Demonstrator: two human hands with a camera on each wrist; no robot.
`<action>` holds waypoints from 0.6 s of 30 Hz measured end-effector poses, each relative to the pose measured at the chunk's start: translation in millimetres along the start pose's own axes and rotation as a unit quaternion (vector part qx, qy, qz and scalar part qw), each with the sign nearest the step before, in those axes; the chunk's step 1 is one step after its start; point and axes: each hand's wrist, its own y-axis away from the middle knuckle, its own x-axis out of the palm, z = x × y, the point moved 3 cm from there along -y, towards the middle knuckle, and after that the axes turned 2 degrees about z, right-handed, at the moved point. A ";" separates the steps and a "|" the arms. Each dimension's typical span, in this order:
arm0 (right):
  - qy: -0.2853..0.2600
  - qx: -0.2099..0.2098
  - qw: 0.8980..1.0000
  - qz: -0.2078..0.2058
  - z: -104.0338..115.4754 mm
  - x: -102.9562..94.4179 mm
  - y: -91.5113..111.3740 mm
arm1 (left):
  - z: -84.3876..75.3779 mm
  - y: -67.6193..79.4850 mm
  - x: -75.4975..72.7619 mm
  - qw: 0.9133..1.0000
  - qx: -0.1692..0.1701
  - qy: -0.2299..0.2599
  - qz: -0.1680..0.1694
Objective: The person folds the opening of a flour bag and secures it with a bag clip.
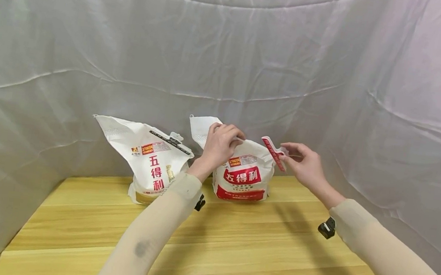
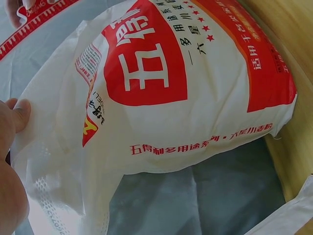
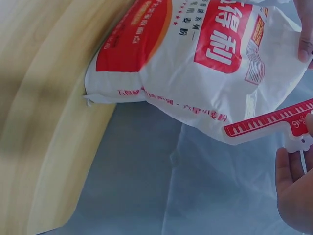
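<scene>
A white flour bag with red labels (image 1: 241, 186) stands on the table, its upper part gathered and a loose flap jutting left. At its top, my left hand (image 1: 221, 145) pinches the folded paper between thumb and fingers. My right hand (image 1: 307, 166) holds a red-and-white bag clip (image 1: 273, 154) by its handle, just right of the bag's upper corner. In the right wrist view, the long toothed bar of the clip (image 3: 264, 117) lies beside the bag's edge; I cannot tell whether it touches. The left fingertips behind the paper are hidden.
Left of my left arm stands a second flour bag (image 1: 153, 162), its folded top held by a black clip (image 1: 169, 142). Both bags sit near the back of the wooden table (image 1: 249, 248). A grey cloth curtain (image 1: 172, 60) hangs close behind and around the sides.
</scene>
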 end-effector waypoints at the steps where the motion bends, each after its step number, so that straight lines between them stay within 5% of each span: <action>1: 0.003 -0.003 1.000 0.002 0.7 -0.1 -1.7 | 0.3 -0.1 0.0 1.000 0.000 -0.001 0.001; 18: 0.015 -0.070 0.997 0.020 9.6 0.7 -31.9 | 0.2 1.2 0.1 1.000 0.000 -0.008 0.005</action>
